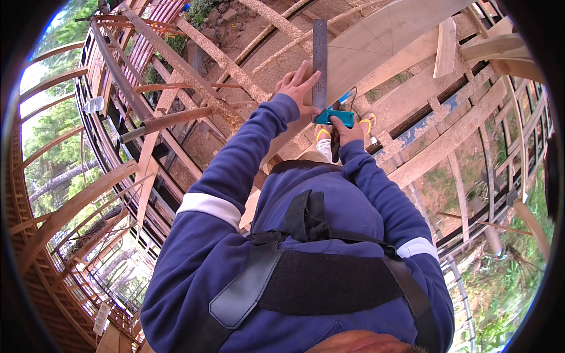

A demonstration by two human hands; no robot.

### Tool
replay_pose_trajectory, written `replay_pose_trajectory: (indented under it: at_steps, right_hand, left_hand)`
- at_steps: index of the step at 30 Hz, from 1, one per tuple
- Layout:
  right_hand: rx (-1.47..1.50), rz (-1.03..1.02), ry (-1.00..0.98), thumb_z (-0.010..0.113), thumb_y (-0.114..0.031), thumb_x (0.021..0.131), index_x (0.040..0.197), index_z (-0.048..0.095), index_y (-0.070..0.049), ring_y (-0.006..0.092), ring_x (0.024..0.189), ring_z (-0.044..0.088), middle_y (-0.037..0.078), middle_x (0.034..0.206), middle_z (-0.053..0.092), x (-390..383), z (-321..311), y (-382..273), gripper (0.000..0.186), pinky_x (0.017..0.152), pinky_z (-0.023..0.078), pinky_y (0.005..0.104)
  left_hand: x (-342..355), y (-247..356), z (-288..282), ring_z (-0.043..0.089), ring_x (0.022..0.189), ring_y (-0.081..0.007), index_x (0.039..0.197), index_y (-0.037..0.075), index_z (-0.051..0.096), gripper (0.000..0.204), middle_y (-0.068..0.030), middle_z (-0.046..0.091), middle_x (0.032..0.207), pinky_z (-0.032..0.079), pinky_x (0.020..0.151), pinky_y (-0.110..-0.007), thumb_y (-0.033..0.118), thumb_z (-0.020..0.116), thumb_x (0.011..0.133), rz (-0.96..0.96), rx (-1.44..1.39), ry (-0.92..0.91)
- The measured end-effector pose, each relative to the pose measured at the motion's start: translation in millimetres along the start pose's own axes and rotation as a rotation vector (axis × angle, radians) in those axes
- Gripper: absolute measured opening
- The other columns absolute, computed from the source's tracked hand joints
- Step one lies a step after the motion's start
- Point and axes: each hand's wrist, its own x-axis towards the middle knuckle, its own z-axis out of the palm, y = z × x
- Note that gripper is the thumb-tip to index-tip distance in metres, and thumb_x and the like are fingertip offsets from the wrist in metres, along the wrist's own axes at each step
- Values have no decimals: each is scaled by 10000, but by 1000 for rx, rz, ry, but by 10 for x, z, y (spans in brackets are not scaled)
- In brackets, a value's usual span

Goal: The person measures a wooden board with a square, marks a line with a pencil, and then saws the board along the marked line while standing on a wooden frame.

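Note:
A try square with a steel ruler blade and a teal stock lies on a wide, pale wooden board. Its blade points away from me, and faint pencil-like lines show on the board to its right. My left hand is spread beside the blade, with fingertips touching or very near it and the thumb by the stock. My right hand is closed on the teal stock, thumb on top; its other fingers are mostly hidden.
Sawdust-covered beams cross the space at far left. A metal pipe juts in from the left. A loose wood offcut rests at the right, above dusty planks. My feet in yellow-strapped sandals stand below the board.

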Motion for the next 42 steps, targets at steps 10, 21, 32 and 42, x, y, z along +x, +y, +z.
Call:
replay_pose_trajectory:
  at_steps: [10,21,32,42]
  right_hand:
    - [-41,-9,14,884,-345,794,887,705,-17,102,598,602,31,738,691,52,-21,62,385,559,487,283]
    - [-98,-107,64,880,-330,794,879,712,-21,99,595,594,23,732,685,-2,31,-21,362,558,483,284]
    - [-74,-89,59,865,-331,811,856,714,-35,92,559,576,12,701,671,-49,38,-76,335,530,469,283]
    - [-233,-113,146,868,-369,799,872,714,-22,117,616,600,33,737,690,-142,85,-221,387,586,489,302]
  left_hand:
    - [18,-41,50,239,1479,-447,1598,356,271,1175,-98,49,1707,291,1144,-617,575,883,619,16,11,8]
    - [25,-57,54,240,1478,-455,1599,355,270,1182,-109,60,1705,277,1153,-612,624,866,613,28,17,14]
    - [42,-48,48,227,1489,-448,1600,361,267,1178,-115,54,1707,254,1171,-597,629,861,618,16,18,-12]
    - [53,52,59,179,1528,-352,1559,138,362,931,-28,249,1661,143,1228,-575,527,755,809,148,170,185]
